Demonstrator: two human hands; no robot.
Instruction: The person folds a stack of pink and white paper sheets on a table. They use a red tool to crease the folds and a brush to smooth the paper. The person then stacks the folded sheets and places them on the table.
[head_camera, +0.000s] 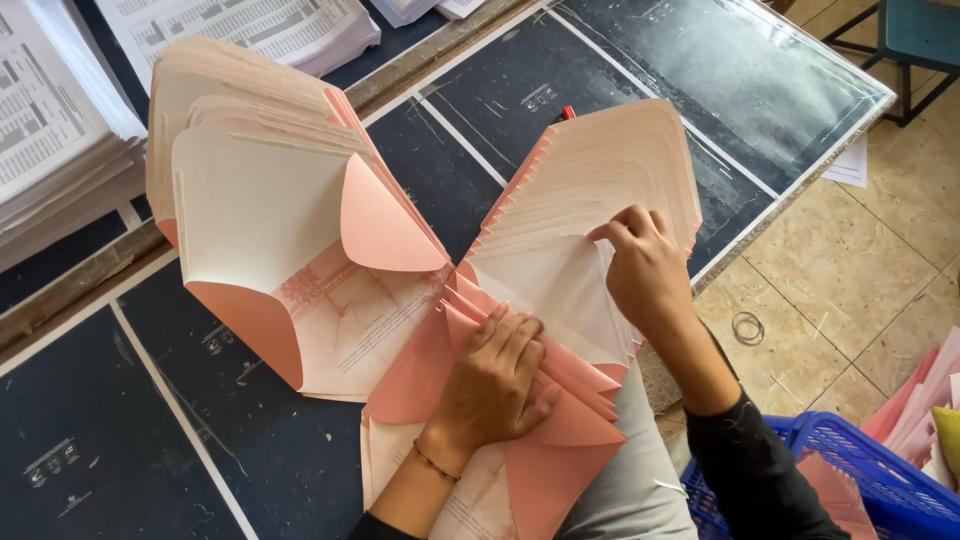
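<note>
Bare dark tabletop (620, 90) lies open beyond the fanned pink envelopes (600, 170).

The left hand (495, 385) hides the pink folds beneath; the basket (850, 470) and printed stacks (60, 110) run off-frame.

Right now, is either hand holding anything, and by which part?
The right hand pinches the edge of the top sheet in the fanned pink stack. The left hand presses flat on folded pink flaps, gripping nothing.
</note>
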